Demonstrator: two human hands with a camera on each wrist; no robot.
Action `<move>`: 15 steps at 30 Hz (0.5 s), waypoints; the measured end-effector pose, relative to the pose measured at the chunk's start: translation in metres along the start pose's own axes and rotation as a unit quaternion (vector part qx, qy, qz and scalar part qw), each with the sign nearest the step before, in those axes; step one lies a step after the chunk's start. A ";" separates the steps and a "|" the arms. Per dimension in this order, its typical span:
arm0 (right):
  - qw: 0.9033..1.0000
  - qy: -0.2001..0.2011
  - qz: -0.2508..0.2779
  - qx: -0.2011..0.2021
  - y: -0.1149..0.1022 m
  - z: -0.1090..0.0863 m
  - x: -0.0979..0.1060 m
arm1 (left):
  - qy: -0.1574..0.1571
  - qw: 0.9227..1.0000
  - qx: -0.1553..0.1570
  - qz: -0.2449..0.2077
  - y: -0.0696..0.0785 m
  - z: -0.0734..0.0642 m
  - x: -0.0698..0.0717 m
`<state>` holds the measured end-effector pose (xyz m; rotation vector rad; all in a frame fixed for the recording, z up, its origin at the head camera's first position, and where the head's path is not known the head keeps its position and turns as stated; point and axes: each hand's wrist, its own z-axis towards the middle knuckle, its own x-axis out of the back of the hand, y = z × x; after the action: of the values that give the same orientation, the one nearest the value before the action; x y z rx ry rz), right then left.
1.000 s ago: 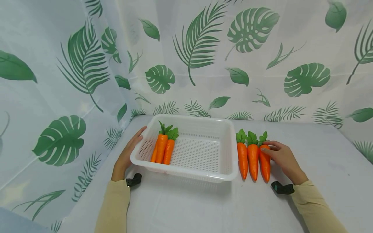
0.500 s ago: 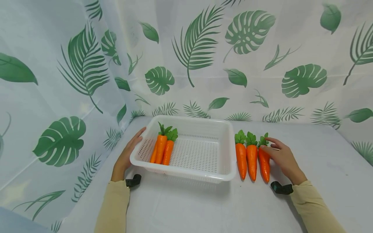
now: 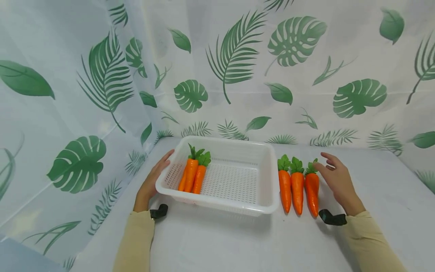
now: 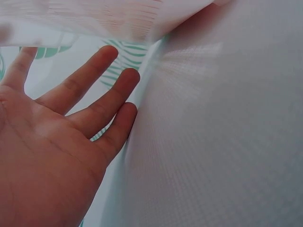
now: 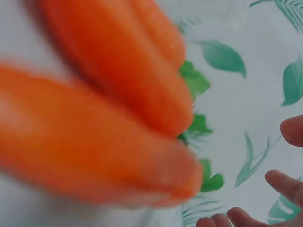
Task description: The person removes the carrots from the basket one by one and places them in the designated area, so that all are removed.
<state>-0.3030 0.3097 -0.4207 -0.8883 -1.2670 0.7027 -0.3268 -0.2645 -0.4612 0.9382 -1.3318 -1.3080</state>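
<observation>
A white plastic basket [image 3: 217,203] holds several orange carrots with green leaves, among them a carrot [image 3: 191,174] and a second one [image 3: 199,178], leaning at its left end. My left hand [image 3: 153,181] lies along the basket's left side; its fingers are straight and spread in the left wrist view. Right of the basket, a left carrot [image 3: 285,190], a middle carrot [image 3: 297,192] and a right carrot [image 3: 312,194] lie side by side, leaves pointing away. Beside the right carrot's leaves is my right hand [image 3: 338,183], thumb and fingers apart, holding nothing.
A white cloth covers the table [image 3: 217,245]. Behind and to the left hang white curtains [image 3: 244,102] printed with green leaves. A small black camera [image 3: 333,218] sits on the right wrist, and another [image 3: 159,211] on the left.
My right hand has come off the right carrot, moving slightly away and to the right with its fingers spreading. The head view has shifted a little. My left hand stays by the basket.
</observation>
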 end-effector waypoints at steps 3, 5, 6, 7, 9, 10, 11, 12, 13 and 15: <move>1.000 0.009 0.007 0.006 -0.011 0.000 -0.003 | -0.002 1.000 0.000 -0.005 -0.001 0.001 -0.001; 1.000 0.015 0.011 0.010 -0.017 0.001 -0.007 | -0.002 1.000 0.000 -0.007 -0.002 0.001 -0.002; 1.000 0.018 0.013 0.015 -0.021 0.002 -0.009 | -0.002 1.000 0.000 -0.008 -0.002 0.001 -0.002; 0.999 0.021 0.015 0.020 -0.024 0.002 -0.011 | -0.002 1.000 0.001 -0.009 -0.002 0.001 -0.002; 0.999 0.027 0.027 0.030 -0.031 0.003 -0.014 | -0.001 1.000 0.003 -0.010 -0.002 0.001 -0.003; 0.998 0.030 0.031 0.038 -0.035 0.004 -0.016 | -0.002 1.000 0.005 -0.012 -0.001 0.001 -0.003; 0.998 0.031 0.036 0.045 -0.039 0.004 -0.019 | -0.001 1.000 0.006 -0.012 -0.001 0.001 -0.003; 0.997 0.031 0.039 0.052 -0.043 0.004 -0.021 | 0.000 1.000 0.008 -0.013 -0.001 0.001 -0.003; 0.997 0.030 0.044 0.058 -0.048 0.005 -0.023 | 0.001 1.000 0.010 -0.014 0.000 0.001 -0.002; 0.996 0.028 0.046 0.067 -0.057 0.005 -0.026 | 0.001 1.000 0.011 -0.013 0.001 0.001 -0.001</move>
<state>-0.3148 0.2599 -0.3841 -0.8548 -1.1213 0.8213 -0.3275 -0.2629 -0.4607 0.9748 -1.3381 -1.3142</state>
